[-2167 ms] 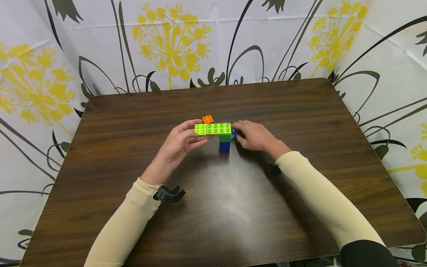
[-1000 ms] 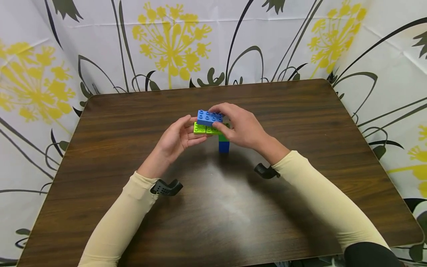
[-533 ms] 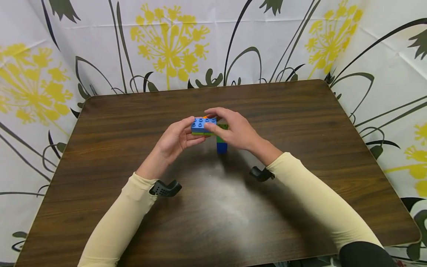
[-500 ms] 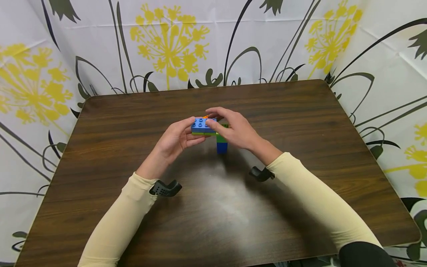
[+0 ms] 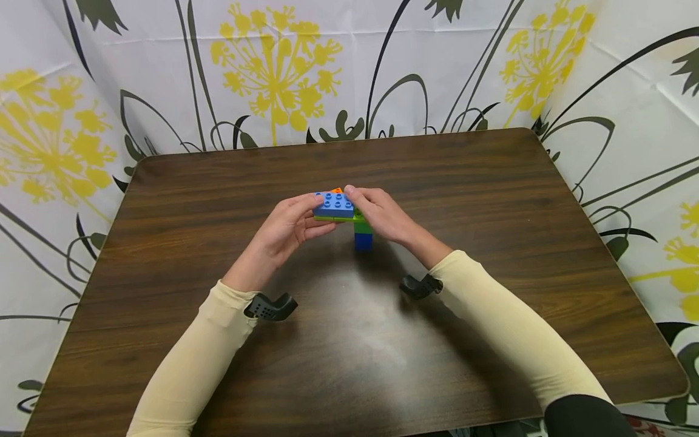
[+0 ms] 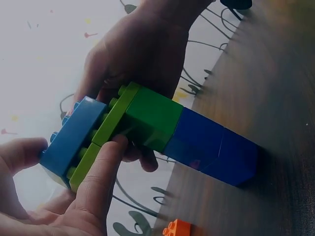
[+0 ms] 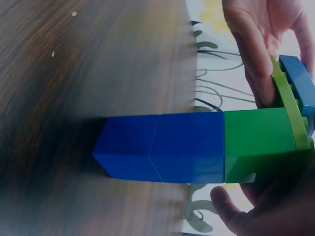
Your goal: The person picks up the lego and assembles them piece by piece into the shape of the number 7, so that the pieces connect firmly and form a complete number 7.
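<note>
A toy brick tower has two dark blue bricks below a green brick, with lime bricks reaching out leftward on top. A lighter blue eight-stud brick lies over the lime ones; in the left wrist view, lime studs show between them. My left hand pinches the overhang, its thumb on the blue brick and fingers beneath the lime bricks. My right hand holds the tower's upper end, its thumb at the blue brick's right end. Its fingers, partly hidden, curl behind and under.
An orange brick lies on the wooden table behind the tower. Patterned cloth hangs along the table's far edge. Black wrist devices are strapped on both sleeves.
My right hand picked up the blue brick from beside the tower, brought it over the lime bricks and lowered it there. Its thumb then moved to the brick's right end.
</note>
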`<state>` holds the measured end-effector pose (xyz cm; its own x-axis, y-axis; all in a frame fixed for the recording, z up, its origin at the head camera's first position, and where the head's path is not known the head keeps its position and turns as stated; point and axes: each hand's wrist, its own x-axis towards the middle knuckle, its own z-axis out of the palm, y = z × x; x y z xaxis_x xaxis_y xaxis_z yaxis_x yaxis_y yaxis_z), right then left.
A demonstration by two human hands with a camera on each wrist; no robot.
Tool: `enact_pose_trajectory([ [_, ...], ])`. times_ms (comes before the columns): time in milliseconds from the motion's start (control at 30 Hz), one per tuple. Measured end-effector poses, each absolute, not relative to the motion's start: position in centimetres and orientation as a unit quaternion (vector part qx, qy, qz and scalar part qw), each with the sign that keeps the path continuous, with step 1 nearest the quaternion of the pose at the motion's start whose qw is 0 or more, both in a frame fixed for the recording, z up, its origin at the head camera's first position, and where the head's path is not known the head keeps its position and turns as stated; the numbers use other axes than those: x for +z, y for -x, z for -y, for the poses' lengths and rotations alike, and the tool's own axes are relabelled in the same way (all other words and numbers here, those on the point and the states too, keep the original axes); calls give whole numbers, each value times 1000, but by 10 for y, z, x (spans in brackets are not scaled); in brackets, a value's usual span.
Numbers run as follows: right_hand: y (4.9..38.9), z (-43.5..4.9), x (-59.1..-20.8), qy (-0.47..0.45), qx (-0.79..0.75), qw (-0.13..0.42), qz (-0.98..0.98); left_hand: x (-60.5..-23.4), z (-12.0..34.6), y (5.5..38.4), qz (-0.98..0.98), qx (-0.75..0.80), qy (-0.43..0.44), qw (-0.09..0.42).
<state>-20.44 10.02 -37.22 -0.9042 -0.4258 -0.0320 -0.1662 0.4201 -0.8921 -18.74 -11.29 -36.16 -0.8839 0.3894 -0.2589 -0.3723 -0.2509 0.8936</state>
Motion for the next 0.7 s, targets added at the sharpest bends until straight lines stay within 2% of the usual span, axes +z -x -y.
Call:
enact_pose_trajectory([
  [700,212,-103,-377,209,-541,139,-803,-362,114,186,-548,802,-2,238],
])
